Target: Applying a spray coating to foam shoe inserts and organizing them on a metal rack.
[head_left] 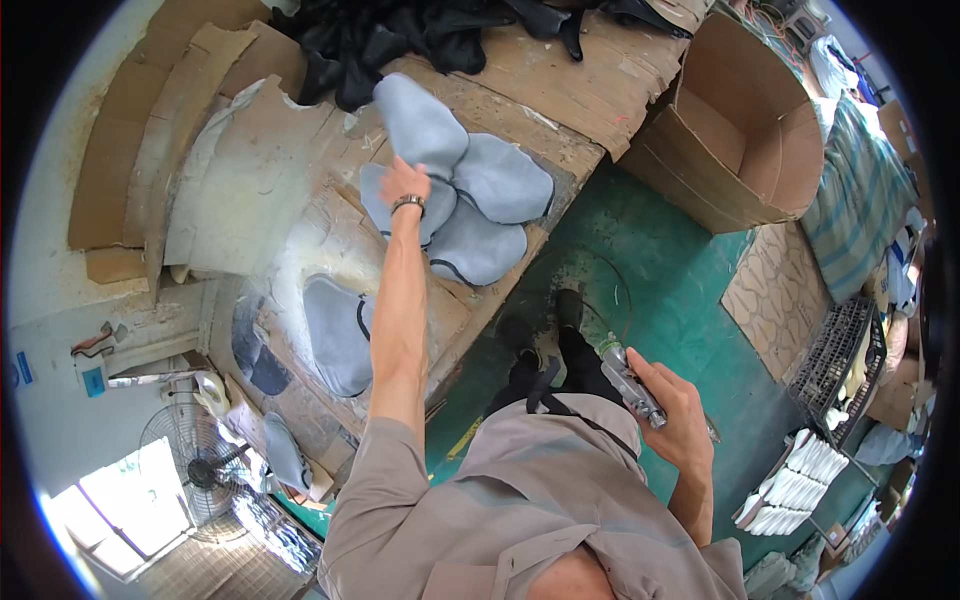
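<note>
My left hand (405, 182), with a band at the wrist, is closed at the near edge of a grey seat-shaped pad (420, 125). The pad's far end is blurred, and the fingertips are hard to make out. Several similar pads lie around it, among them one at the right (503, 178) and one nearer me (478, 243), both with dark edging. Another grey pad (337, 335) rests apart, left of my forearm. Low on the right, over the floor, my right hand (672, 400) is wrapped round a silver metal spray gun (632, 385).
Black moulded pieces (420, 35) are heaped along the cardboard-covered bench's (560, 85) far side. A large open cardboard box (735, 125) stands at the right. Behind my left arm is a fan (205, 472). A black crate (838, 365) and white stacked items (795, 482) are at far right.
</note>
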A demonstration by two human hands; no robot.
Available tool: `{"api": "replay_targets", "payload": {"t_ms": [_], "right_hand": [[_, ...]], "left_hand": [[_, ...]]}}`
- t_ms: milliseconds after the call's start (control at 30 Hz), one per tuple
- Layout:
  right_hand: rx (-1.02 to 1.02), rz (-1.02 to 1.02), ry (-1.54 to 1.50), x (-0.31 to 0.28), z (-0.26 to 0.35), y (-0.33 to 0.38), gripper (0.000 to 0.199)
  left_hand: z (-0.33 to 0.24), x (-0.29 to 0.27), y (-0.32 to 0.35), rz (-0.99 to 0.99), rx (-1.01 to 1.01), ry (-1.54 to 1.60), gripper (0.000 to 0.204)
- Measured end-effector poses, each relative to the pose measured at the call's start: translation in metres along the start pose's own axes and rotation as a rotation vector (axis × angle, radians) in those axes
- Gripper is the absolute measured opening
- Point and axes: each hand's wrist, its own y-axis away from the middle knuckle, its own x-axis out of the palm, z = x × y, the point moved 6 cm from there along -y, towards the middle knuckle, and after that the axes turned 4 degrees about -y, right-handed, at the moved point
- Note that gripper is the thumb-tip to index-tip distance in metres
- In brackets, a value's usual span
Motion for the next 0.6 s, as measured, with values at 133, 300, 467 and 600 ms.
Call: {"api": "replay_targets", "payload": {"t_ms": [133, 300, 467, 600], "right_hand": [[-0.004, 0.043, -0.029, -0.011, -0.005, -0.016, 0.08], [-0.21, 0.155, -0.05, -0.016, 0.022, -0.047, 0.079], [-0.361, 0.413, -0.134, -0.022, 0.067, -0.061, 0.076], [-0.473, 0.579, -0.066, -0.016, 0.101, -0.059, 0.075]], "left_hand": [[0.007, 0.047, 0.023, 0.059, -0.066, 0.359, 0.068], [0.048, 0.015, 0.147, 0.118, 0.176, 0.737, 0.046], [0.156, 0.058, 0.322, 0.512, -0.18, 1.101, 0.029], [0.274, 0.117, 0.461, 0.414, -0.563, 0.847, 0.028]]}}
